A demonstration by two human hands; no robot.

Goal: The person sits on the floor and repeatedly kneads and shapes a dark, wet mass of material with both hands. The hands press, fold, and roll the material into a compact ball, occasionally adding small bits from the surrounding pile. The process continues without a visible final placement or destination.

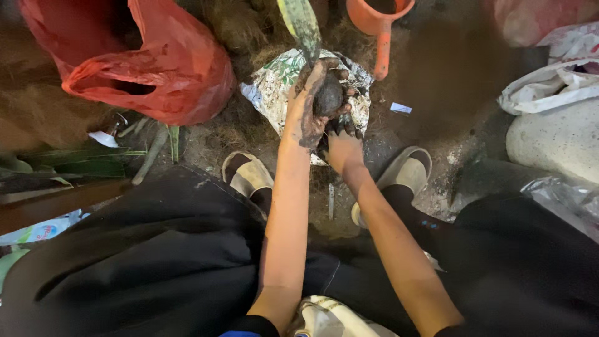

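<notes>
My left hand (303, 112), smeared with dark soil, wraps around a dark ball of soil (328, 98) at the base of a plant with a long green leaf (301, 22). My right hand (342, 146) sits just below it, fingers dug in under the soil ball. Both hands are over a patterned white and green bag (272, 87) lying open on the ground. My feet in pale slippers (249, 175) flank the bag.
A red plastic bag (156, 68) lies open at the upper left. An orange scoop with a handle (382, 25) stands behind the patterned bag. White sacks (549, 87) and a pale rounded stone (561, 140) are at the right. Green leaves (75, 163) lie at the left.
</notes>
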